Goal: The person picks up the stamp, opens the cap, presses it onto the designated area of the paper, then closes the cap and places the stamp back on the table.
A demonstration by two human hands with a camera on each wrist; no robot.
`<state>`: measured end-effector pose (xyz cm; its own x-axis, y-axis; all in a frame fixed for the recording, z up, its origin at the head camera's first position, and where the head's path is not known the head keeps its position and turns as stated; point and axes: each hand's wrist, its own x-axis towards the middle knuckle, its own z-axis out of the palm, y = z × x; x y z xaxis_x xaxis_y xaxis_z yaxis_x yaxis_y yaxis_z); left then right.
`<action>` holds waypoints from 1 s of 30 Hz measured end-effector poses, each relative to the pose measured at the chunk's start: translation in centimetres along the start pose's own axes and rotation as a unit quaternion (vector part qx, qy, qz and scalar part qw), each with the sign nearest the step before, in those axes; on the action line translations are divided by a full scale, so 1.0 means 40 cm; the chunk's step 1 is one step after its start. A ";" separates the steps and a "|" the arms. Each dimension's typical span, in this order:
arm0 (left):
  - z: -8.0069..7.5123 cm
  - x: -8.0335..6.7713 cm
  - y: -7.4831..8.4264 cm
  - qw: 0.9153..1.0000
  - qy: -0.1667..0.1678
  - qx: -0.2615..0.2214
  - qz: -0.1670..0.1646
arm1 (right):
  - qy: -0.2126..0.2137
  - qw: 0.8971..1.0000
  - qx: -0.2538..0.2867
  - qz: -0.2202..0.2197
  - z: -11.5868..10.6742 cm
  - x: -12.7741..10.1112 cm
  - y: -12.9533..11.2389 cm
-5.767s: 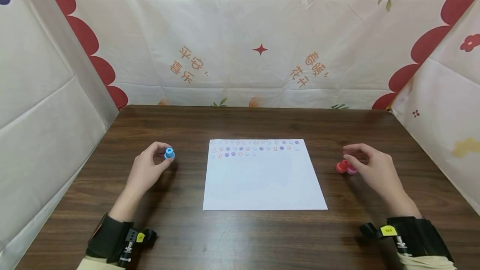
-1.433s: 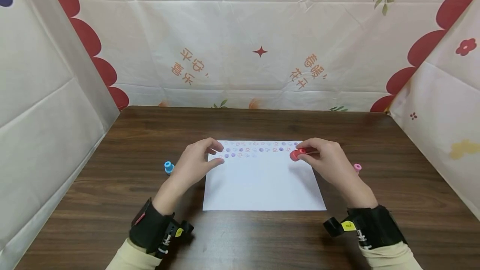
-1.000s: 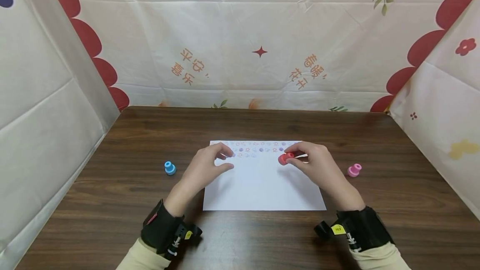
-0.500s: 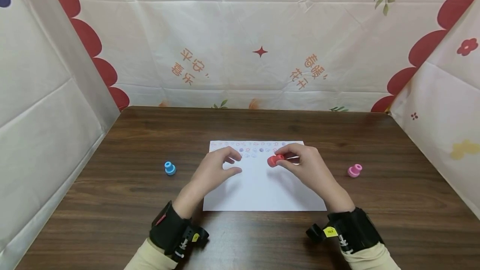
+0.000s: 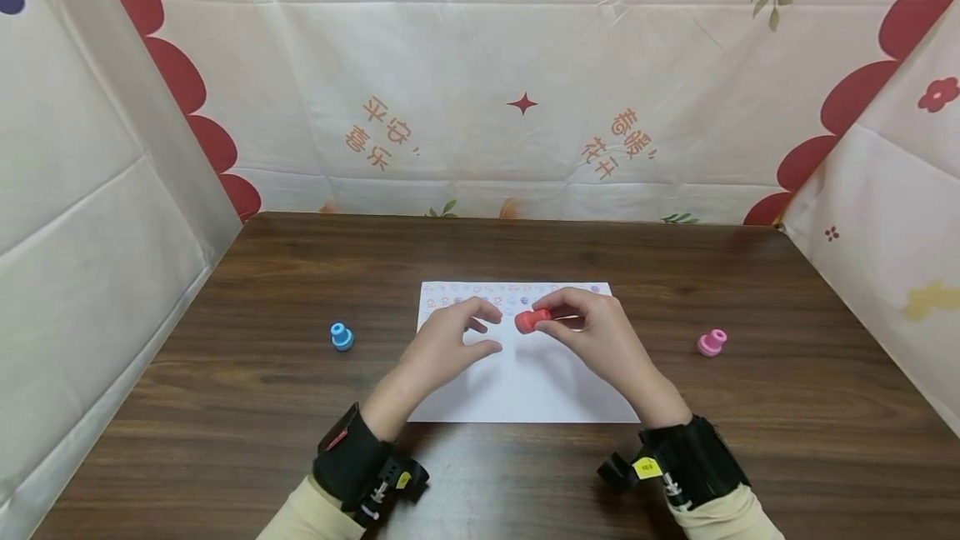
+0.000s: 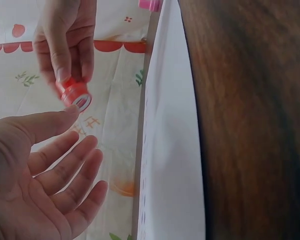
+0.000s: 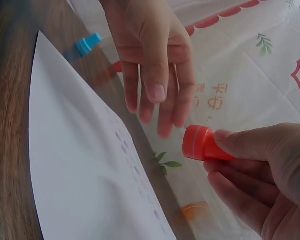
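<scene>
My right hand (image 5: 596, 336) pinches a red stamp (image 5: 531, 321) by its narrow handle, above the paper. The stamp's wide end points toward my left hand (image 5: 453, 344), whose thumb and fingers are spread and hold nothing. In the left wrist view that round end of the stamp (image 6: 79, 98) shows near my left thumb tip. The right wrist view has the stamp (image 7: 202, 143) between thumb and fingers, with the left hand (image 7: 157, 65) opposite. Under both hands lies a white sheet of paper (image 5: 525, 390), with rows of small printed marks along its far edge, partly hidden by the hands.
A blue stamp (image 5: 341, 337) stands on the brown wooden table (image 5: 225, 407) left of the paper. To the right, a pink stamp (image 5: 712, 342) sits slightly tilted. A patterned white cloth (image 5: 480, 48) hangs behind the table and along both sides.
Earlier, my left hand held the blue stamp and my right was at the red and pink ones. The blue stamp was let go, the red one picked up; both hands have since drawn together over the paper.
</scene>
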<state>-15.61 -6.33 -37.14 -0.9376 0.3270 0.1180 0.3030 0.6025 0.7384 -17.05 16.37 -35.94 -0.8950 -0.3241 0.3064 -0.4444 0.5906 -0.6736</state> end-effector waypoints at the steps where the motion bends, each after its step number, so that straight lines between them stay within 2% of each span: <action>1: 0.003 0.000 0.002 1.000 -0.001 -0.004 0.002 | 0.000 1.000 0.005 0.000 0.002 0.000 -0.001; 5: 0.015 0.002 0.008 1.000 0.001 -0.017 0.008 | -0.001 1.000 0.027 -0.003 0.009 -0.001 -0.005; 13: 0.037 0.009 0.016 0.998 0.025 -0.033 0.048 | -0.002 0.998 0.058 -0.005 0.020 -0.006 -0.018; 22: 0.041 0.006 0.017 0.995 0.065 -0.030 0.065 | -0.007 0.999 0.047 0.004 0.024 -0.009 -0.014; 30: 0.039 0.003 0.017 0.994 0.086 -0.028 0.064 | -0.008 0.999 0.041 0.008 0.023 -0.012 -0.011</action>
<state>-15.25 -4.74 -37.66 -0.9084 0.2673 0.3215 0.4169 0.5213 0.7446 -16.38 15.58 -36.42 -0.9013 -0.3262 0.2850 -0.4244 0.5337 -0.7315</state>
